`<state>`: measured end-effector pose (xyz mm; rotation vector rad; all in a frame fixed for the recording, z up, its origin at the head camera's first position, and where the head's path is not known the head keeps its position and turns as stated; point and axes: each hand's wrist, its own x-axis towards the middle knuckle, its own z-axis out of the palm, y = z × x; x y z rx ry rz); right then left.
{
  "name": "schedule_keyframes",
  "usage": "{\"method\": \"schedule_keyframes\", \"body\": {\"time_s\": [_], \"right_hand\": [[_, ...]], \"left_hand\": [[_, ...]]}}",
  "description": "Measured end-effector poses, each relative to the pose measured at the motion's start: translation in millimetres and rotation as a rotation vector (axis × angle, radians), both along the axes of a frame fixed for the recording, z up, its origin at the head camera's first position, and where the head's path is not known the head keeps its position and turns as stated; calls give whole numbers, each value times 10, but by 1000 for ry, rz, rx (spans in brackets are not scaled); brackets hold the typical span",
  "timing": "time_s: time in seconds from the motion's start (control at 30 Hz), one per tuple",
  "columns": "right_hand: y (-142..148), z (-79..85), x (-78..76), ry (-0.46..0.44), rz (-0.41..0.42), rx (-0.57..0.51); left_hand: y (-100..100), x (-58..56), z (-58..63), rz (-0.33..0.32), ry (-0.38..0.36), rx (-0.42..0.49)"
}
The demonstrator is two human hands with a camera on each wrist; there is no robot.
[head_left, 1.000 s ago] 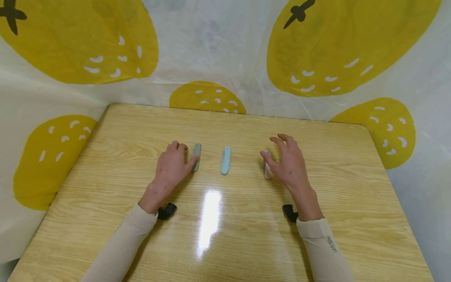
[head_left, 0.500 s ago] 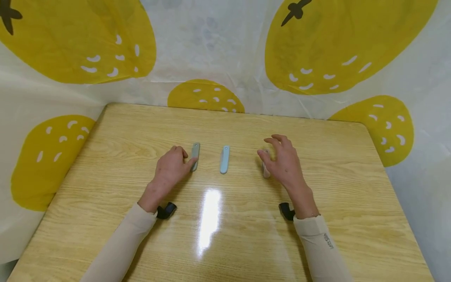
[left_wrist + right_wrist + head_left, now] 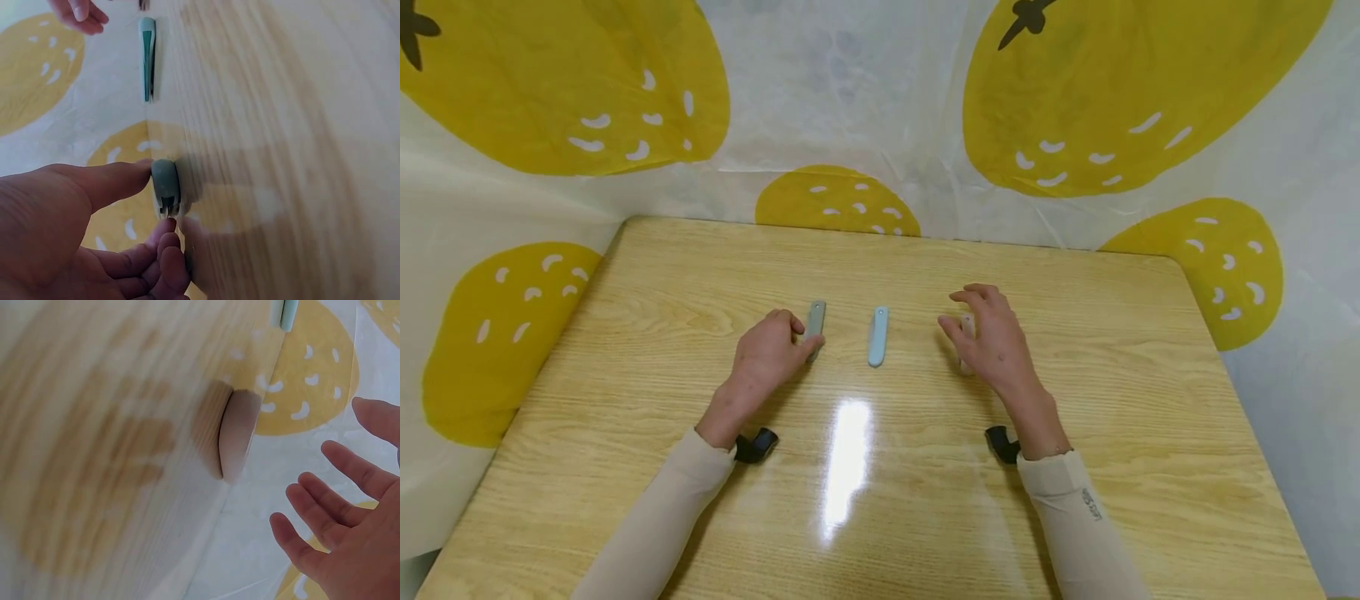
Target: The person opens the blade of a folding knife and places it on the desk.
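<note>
Three slim folding knives lie folded and spaced apart on the wooden table (image 3: 895,275). The grey-green folding knife (image 3: 817,313) is at my left hand (image 3: 763,354). In the left wrist view, the thumb is on one side of this knife (image 3: 165,178) and the curled fingertips are at the other, pinching it. Between the hands lies the light blue folding knife (image 3: 878,337). My right hand (image 3: 998,346) hovers by the pale pink folding knife (image 3: 967,325), partly covering it in the head view. Its fingers are spread apart from that knife (image 3: 239,434) in the right wrist view.
Black wrist mounts (image 3: 757,446) show beside both cuffs. A white curtain (image 3: 850,100) with yellow fruit prints stands behind the table and along its sides. A bright light reflection (image 3: 846,467) lies on the front half of the tabletop.
My right hand has shifted slightly left, covering more of the pale pink knife. The left thumb and fingers have closed in on the grey-green knife. All three knives stay in place.
</note>
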<state>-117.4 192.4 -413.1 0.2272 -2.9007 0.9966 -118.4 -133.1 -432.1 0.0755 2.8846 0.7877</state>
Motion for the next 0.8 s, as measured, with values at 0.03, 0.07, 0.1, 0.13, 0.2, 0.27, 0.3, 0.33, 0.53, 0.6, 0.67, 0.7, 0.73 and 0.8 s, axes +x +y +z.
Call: {"method": "schedule_keyframes", "body": {"time_s": [0.03,0.07,0.1,0.13,0.2,0.27,0.3,0.33,0.53,0.6,0.67,0.7,0.73,0.8], "right_hand": [[-12,2,-2,-5,1,-1],[-23,1,-2,-10,1,-3],[-34,0,-3,-15,2,-3],[-47,0,-5,-19,3,-3],[-67,-3,-11,-24,6,-3],[-85,-4,-15,-30,12,-5],[-93,-5,-18,-33,16,-7],[-101,-3,-21,-35,20,-11],[-134,-11,-28,-43,25,-25],[-147,-17,-29,-41,26,-32],[-159,-24,-33,-35,33,-42],[-166,-27,-35,-33,36,-46],[-173,-28,-36,-33,38,-51],[-185,-34,-37,-37,39,-61]], "left_hand": [[-1,-3,0,6,-6,5],[-2,-5,0,12,-15,11],[-1,-6,3,18,-23,16],[-1,-8,5,24,-32,24],[0,-12,11,33,-47,40],[-3,-17,16,37,-57,53],[-6,-19,18,38,-58,59],[-8,-22,19,40,-57,66],[-24,-39,7,39,-24,99],[-26,-38,5,46,-21,126],[-20,-35,4,53,-24,166],[-13,-32,6,56,-27,188],[-4,-30,7,58,-28,213],[22,-26,14,56,-32,264]]}}
